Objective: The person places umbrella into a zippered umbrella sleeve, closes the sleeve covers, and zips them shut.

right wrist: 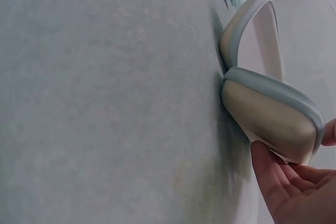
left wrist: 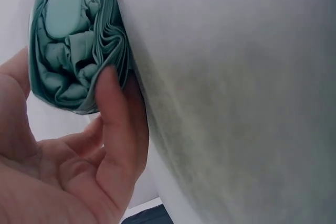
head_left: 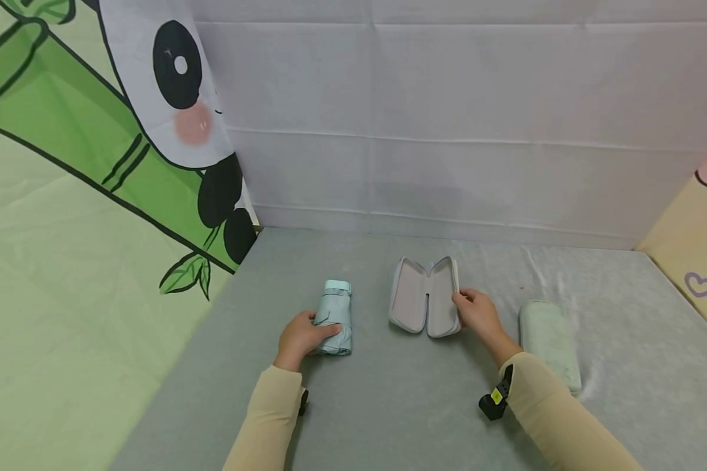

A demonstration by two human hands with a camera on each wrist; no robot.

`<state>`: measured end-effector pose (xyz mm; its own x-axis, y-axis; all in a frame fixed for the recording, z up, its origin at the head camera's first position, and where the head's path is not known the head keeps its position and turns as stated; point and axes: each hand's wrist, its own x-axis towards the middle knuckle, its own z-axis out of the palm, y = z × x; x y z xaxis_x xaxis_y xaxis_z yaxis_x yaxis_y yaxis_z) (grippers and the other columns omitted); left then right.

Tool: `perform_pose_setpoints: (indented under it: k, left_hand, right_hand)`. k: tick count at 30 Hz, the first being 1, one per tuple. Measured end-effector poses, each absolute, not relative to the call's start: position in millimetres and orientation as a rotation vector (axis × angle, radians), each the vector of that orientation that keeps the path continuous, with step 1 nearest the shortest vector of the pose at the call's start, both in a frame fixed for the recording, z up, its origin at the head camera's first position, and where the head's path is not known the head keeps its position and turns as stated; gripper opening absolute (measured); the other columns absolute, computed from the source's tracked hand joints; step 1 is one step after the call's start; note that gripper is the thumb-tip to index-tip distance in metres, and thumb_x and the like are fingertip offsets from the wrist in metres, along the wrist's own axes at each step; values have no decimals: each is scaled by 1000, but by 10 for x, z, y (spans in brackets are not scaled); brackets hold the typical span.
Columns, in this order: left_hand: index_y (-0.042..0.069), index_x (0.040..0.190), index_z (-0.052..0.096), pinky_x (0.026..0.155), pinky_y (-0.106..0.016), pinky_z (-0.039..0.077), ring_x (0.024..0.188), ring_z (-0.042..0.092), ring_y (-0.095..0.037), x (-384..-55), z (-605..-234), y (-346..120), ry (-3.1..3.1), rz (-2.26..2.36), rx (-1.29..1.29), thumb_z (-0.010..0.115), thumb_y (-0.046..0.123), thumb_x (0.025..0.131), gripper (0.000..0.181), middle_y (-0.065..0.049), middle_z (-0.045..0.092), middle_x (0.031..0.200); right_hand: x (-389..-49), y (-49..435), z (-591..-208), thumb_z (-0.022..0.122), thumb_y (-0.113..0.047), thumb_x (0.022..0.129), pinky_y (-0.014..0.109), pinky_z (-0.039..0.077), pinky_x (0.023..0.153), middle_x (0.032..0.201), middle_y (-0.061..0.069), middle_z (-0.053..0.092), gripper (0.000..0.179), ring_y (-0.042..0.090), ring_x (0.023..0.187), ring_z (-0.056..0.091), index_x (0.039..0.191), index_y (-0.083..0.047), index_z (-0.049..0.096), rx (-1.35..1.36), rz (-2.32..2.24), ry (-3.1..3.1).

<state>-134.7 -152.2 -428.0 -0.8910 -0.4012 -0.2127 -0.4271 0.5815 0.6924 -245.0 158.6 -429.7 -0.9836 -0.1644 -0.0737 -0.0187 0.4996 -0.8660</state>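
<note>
Head: hands [head_left: 308,337] [head_left: 479,315], grey tabletop [head_left: 389,405], pale backdrop [head_left: 477,85]

Long beige sleeves worn on both arms, left sleeve [head_left: 265,418] and right sleeve [head_left: 565,418], plain, lightly creased, ended at the wrists. Left hand [head_left: 302,339] and right hand [head_left: 480,317] left bare. Boxy black device [head_left: 492,407] strapped at right wrist, marked with yellow patch [head_left: 497,396]. Left wrist's black device [head_left: 303,402] mostly hidden by sleeve.

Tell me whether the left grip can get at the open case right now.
Probably not yet: the left grip is taken up with the folded teal bundle. Otherwise the way looks free, with only grey surface between that bundle and the open case.
</note>
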Motion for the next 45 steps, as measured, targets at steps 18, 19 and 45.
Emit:
perform_pose_setpoints:
  k: [18,19,45]
  left_hand:
    - [-8,128,46,79,-45,47,101,54,-36,-1375,-4313,-1510,2747,1263,-708,74,33,79,70,-25,52,122]
    - [-8,128,46,79,-45,46,101,53,-35,-1375,-4317,-1509,2738,1277,-715,75,32,79,70,-25,52,122]
    - [-11,125,48,77,-46,47,96,56,-36,-1391,-4225,-1365,2808,1238,-673,72,27,81,63,-25,56,115]
  right_hand:
    - [-2429,1634,-4376,42,-18,95,29,50,60,116,26,57,44,21,75,59,130,8,49,-150,-1572,2556]
    - [-2429,1633,-4379,42,-18,95,29,50,60,116,26,57,44,22,76,59,130,9,49,-148,-1576,2555]
    - [-2412,1653,-4389,44,-15,94,26,47,58,111,25,60,40,22,76,58,125,10,53,-144,-1556,2624]
